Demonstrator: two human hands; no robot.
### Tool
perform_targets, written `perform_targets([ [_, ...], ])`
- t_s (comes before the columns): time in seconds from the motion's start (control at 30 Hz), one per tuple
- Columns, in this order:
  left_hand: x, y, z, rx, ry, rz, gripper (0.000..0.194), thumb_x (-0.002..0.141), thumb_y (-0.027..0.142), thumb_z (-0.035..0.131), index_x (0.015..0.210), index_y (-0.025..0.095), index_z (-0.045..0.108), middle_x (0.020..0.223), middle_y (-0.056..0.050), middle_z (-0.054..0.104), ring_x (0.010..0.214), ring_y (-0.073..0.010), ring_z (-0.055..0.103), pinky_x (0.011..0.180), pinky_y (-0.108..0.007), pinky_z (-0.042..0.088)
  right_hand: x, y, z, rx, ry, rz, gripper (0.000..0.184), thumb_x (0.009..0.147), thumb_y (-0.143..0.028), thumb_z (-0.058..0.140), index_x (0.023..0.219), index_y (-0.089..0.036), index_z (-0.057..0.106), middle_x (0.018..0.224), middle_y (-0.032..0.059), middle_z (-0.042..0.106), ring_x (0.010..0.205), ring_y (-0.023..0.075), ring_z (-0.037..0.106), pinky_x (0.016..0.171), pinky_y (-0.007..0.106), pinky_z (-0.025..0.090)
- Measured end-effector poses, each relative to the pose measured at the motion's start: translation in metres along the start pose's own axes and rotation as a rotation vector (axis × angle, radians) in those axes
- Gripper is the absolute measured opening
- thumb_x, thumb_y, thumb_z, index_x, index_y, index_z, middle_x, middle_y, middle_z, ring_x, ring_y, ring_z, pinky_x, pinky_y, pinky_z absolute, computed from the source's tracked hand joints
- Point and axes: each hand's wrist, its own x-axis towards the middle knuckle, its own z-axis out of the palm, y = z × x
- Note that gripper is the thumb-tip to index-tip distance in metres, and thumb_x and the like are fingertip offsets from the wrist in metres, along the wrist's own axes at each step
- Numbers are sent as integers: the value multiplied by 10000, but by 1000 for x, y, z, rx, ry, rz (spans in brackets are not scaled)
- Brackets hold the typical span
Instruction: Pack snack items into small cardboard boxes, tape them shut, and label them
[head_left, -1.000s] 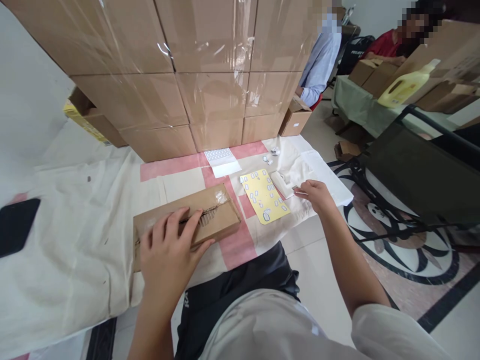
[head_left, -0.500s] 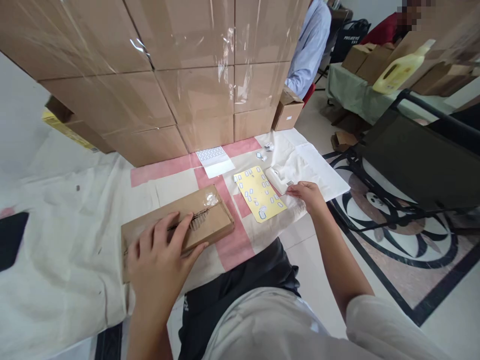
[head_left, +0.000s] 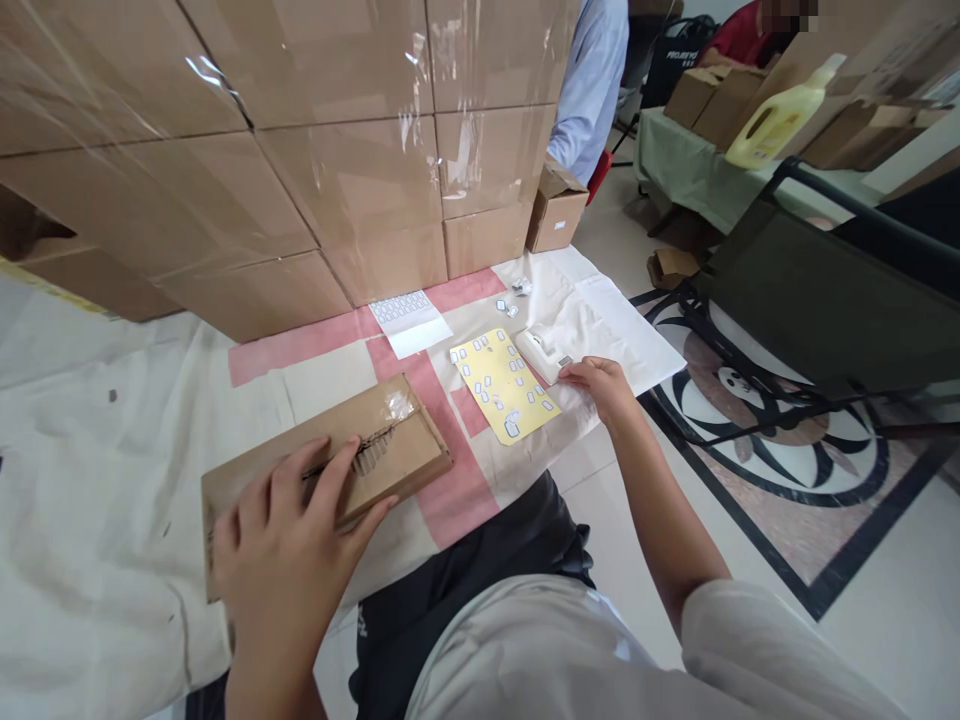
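My left hand (head_left: 281, 540) lies with spread fingers on top of a flat brown cardboard box (head_left: 409, 425), its thumb along the near side. A dark jagged line and a row of stripes mark the box's top, beside a shiny patch of clear tape (head_left: 397, 405). My right hand (head_left: 604, 385) is pinched at the near end of a white tape dispenser (head_left: 536, 355); what sits between the fingertips is too small to make out. Left of the dispenser lies a yellow sheet (head_left: 499, 385) dotted with small white, dark-outlined stickers.
Behind the work stands a wall of taped cartons (head_left: 345, 190). A printed white sheet (head_left: 409, 325) and crumpled scraps (head_left: 517, 290) lie before it. One small carton (head_left: 559, 210) is at the right. Beyond are a dark folding chair (head_left: 840, 290), a yellow jug (head_left: 784, 115) and two people.
My view has swung so that the table's things sit farther left in the picture. My right hand stays pinched at the dispenser's end, and my left stays on the box.
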Motion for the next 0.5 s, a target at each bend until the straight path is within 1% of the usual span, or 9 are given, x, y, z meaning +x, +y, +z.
perform_targets([
  [0.07,0,0,0,12,-6,1,672,891,558,651,1481,274,499,1356,-125,650,1110,-378,598,849,-474,418,-3,-2,-3,-67,-16,48,512,679,-355,836,482,-216,385,745,70,770,726,175,750,653,224,595],
  [0.13,0,-1,1,17,6,0,704,884,564,657,1503,285,473,1359,-117,653,1103,-375,603,843,-469,423,-7,-3,-7,-163,-31,125,464,750,-402,817,529,-209,458,768,105,777,687,199,759,580,246,593],
  [0.2,0,-2,4,18,45,1,751,860,598,671,1514,292,464,1343,-108,666,1083,-369,613,829,-459,426,-12,-5,-12,-248,-37,188,404,812,-436,778,591,-192,544,743,131,769,608,219,747,511,279,584],
  [0.27,-1,-3,8,17,96,11,795,830,652,675,1513,298,474,1311,-100,687,1049,-363,626,801,-447,423,-18,-6,-18,-309,-25,206,395,842,-446,751,611,-184,567,697,137,754,534,223,719,463,297,564],
  [0.33,-1,-5,10,15,129,18,828,807,700,665,1509,299,488,1292,-100,700,1022,-366,634,778,-445,415,-23,-6,-24,-369,7,202,421,855,-451,734,588,-192,538,669,123,738,491,208,688,452,299,546],
  [0.37,-2,-5,10,10,126,17,837,802,710,663,1511,302,488,1298,-100,699,1020,-371,635,775,-449,412,-24,-7,-26,-402,32,177,432,859,-447,726,576,-198,516,666,110,731,487,195,675,464,295,542],
  [0.4,-3,-6,11,4,107,9,844,799,710,667,1517,307,482,1318,-101,691,1028,-379,634,780,-455,411,-25,-7,-28,-447,65,115,429,864,-438,717,576,-202,504,672,92,723,501,184,668,488,292,542],
  [0.43,-5,-7,12,-9,86,-8,847,794,704,678,1521,319,478,1338,-99,683,1042,-388,631,795,-465,411,-25,-8,-30,-502,99,9,404,868,-424,707,592,-203,512,699,76,717,536,177,667,521,291,544],
  [0.5,-9,-9,15,-118,52,-67,838,774,661,732,1514,356,481,1403,-90,645,1122,-418,604,879,-503,404,-23,-8,-33,-628,137,-301,269,873,-388,684,697,-202,603,854,71,711,648,179,673,596,306,555],
])
